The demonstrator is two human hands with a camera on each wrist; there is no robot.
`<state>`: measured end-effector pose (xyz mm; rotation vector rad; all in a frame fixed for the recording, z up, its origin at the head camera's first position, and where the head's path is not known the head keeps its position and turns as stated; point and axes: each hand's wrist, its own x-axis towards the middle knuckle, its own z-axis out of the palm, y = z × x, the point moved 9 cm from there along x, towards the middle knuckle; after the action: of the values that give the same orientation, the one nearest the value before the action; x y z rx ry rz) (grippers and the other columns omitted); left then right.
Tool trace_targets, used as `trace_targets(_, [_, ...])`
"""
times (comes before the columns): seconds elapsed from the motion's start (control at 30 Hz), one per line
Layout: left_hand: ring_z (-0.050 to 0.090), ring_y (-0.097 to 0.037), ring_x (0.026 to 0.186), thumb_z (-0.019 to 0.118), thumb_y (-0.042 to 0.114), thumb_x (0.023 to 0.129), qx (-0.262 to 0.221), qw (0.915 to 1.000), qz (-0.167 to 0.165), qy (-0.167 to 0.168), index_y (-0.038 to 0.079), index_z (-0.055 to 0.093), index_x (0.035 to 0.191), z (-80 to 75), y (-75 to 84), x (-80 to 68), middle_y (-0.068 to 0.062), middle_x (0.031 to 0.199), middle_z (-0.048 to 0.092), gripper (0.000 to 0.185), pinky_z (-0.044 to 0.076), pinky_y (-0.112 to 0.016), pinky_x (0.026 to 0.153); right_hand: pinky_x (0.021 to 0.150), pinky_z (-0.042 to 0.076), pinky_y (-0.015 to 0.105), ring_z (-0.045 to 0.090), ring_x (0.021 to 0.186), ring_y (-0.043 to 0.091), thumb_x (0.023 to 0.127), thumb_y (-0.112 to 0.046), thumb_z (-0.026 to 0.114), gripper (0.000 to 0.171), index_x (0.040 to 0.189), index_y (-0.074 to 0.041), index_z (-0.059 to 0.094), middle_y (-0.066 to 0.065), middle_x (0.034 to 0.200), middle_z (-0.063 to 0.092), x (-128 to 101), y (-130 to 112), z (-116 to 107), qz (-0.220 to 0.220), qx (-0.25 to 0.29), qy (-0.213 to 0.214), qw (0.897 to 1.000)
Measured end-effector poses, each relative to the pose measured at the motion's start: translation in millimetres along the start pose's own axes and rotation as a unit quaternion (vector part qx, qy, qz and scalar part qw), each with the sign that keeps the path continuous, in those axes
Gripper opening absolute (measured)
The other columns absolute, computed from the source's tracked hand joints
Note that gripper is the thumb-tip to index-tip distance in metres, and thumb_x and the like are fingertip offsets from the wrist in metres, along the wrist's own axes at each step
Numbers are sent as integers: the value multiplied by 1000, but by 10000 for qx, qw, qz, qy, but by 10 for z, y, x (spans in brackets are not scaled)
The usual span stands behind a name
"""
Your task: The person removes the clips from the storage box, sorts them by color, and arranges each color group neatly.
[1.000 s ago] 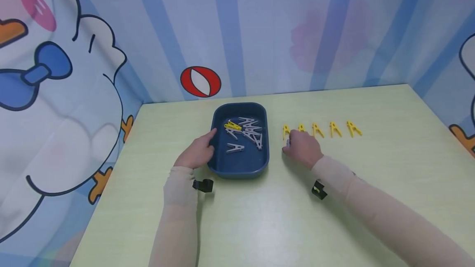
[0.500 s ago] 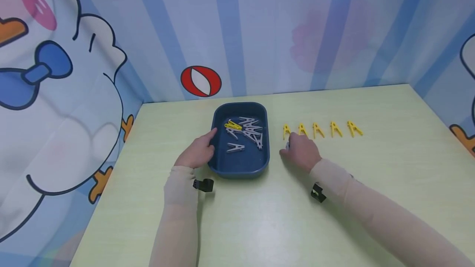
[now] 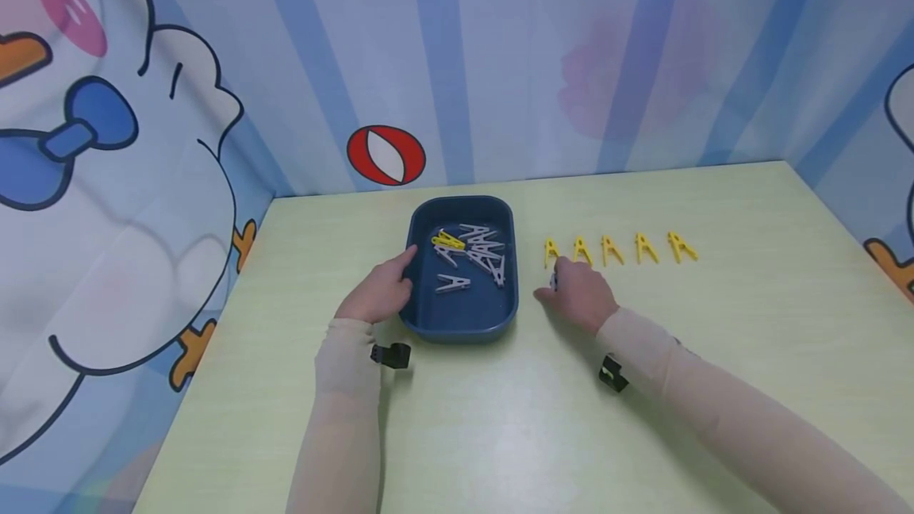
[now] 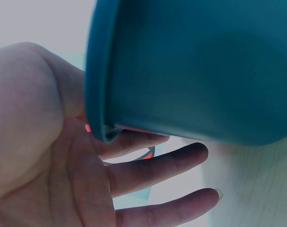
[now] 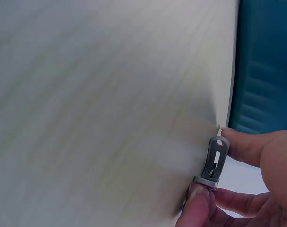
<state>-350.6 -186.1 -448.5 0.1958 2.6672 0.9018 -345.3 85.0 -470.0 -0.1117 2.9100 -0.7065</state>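
A grey clothespin (image 5: 222,161) seems, by judgement, to be in the step of being set down on the counter (image 3: 485,427). It is pinched in the grip of the right hand (image 3: 580,292), between thumb and fingertips, just on the near side of the leftmost yellow clothespin (image 3: 550,247); whether the counter is touched by it cannot be told. In the right wrist view its long axis is seen steeply slanted, with the round-holed end set at the thumb and the other end at the fingertips. From the head view its heading cannot be settled, as it is mostly hidden. The 5 yellow clothespins are laid in a row, narrow ends pointed toward the wall (image 3: 528,86). The side of the tub (image 3: 460,336) is touched by the left hand (image 3: 374,293), its fingers spread. For the next move, the pinch should probably be eased without the yellow clothespin being nudged.
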Motion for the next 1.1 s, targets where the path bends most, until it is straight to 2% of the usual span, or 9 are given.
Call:
trace_targets(0.13, [26,-27,145,37,13,104,-4,10000,-12,-1,9,19,159,-2,2,-8,-11,161,26,58,26,-46,115,52,40,34,51,62,24,89,-30,73,38,94,4,56,12,72,54,-1,-11,-8,-34,18,13,10000])
trace_targets(0.27, [27,-27,145,36,13,104,3,10000,-24,3,9,19,159,-4,1,-12,-11,161,26,58,27,-46,115,55,45,36,53,65,25,90,-31,72,44,103,9,57,15,76,57,6,-16,-28,-37,9,13,10000])
trace_targets(0.37, [27,-27,145,36,13,104,15,10000,-35,11,9,19,159,-8,-3,-11,-11,161,26,58,27,-46,115,62,50,39,56,69,26,91,-32,70,52,115,12,55,18,84,61,11,-29,-59,-18,-40,-11,10000])
trace_targets(0.5, [27,-27,145,36,13,104,53,10000,-12,18,8,19,159,-19,-6,-7,-11,161,26,58,27,-46,115,73,54,44,59,75,28,93,-33,69,56,122,12,53,19,91,63,21,-67,-125,-57,-55,-9,10000])
trace_targets(0.7, [27,-29,145,36,12,104,112,9999,-3,17,7,19,159,-26,-6,-8,-13,160,26,58,27,-47,115,73,55,46,63,80,31,93,-32,68,52,119,11,56,24,101,66,33,-196,-263,-229,-16,256,9994])
trace_targets(0.93, [28,-29,145,36,11,104,133,9999,27,18,7,18,159,-28,9,-11,-13,160,26,58,28,-47,115,78,54,44,63,89,32,94,-23,67,41,119,9,62,22,104,66,29,-524,-396,-781,-248,601,9948])
trace_targets(1.1, [29,-28,144,36,10,104,87,9999,84,7,6,18,159,-26,32,-16,-14,160,26,58,28,-47,115,79,54,40,60,91,29,91,-15,68,31,116,3,67,16,102,65,-10,-843,-417,-1528,-492,701,9845])
